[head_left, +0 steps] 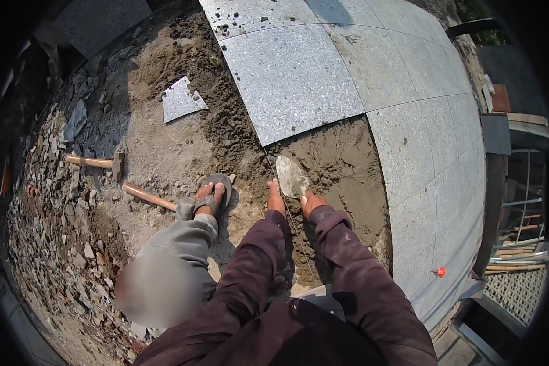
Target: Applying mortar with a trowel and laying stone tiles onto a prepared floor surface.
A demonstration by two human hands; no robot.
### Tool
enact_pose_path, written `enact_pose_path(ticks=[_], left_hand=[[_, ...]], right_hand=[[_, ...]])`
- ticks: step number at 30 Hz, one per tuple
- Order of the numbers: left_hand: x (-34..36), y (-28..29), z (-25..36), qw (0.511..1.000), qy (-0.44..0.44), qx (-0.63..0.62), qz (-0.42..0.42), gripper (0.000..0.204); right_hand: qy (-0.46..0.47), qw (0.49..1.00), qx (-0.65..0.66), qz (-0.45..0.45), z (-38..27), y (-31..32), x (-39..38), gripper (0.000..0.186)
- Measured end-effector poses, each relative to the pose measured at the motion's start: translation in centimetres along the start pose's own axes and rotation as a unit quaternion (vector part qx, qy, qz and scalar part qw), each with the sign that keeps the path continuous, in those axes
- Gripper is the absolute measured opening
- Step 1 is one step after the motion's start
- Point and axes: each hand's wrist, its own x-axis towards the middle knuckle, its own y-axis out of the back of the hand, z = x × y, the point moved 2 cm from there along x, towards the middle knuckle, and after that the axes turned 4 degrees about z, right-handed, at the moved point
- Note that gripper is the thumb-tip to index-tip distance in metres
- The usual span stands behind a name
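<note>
Smoothing a mortar bed is the work on show: the right hand (pixel 312 202) is wrapped around the handle of a trowel (pixel 291 176), whose blade lies flat on the wet mortar (pixel 341 168) in the gap between the laid stone slabs (pixel 293 79). The left hand (pixel 276 198) reaches forward just beside it, near the mortar's left edge; whether those fingers are open or curled I cannot tell, since only the back of the hand shows.

To my eye, doing this well means keeping the blade low and nearly flat, drawing it in even passes so the bed sits level with the neighbouring slabs, and working up to the string line (pixel 290 213) that runs between the two hands without nudging it. The bed looks rougher toward its far end, so that part probably wants more attention.

Over on the left, a sandalled foot (pixel 212 194) rests on the dry sand, with a hammer (pixel 97 163) and a second wooden handle (pixel 147 197) lying near it, and a loose slab offcut (pixel 182 99) farther off.

Now the murky bits: the trowel's handle is buried in the grip, the knee is blurred out, and the near end of the mortar is hidden behind the sleeves. The picture's rim falls into darkness, so the rubble at far left and the frames at right are hard to read. A small orange marker (pixel 440 272) sits on the near right slab; what it is, I can't say.
</note>
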Motion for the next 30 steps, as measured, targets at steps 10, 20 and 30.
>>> enact_pose_path(ticks=[10, 20, 30], left_hand=[[-1.3, -0.5, -4.2, 0.994, -0.079, 0.024, 0.071, 0.076], [-4.5, -0.9, -0.4, 0.999, -0.047, -0.012, -0.018, 0.056], [-3.4, -0.6, -2.8, 0.991, -0.107, -0.046, 0.068, 0.055]], right_hand=[[-0.082, 0.992, -0.03, -0.091, 7.7, -3.3, -10.4, 0.033], [-0.112, 0.971, 0.21, -0.009, 4.0, 0.7, -3.8, 0.032], [0.027, 0.991, -0.134, -0.009, -1.6, 4.6, -3.6, 0.03]])
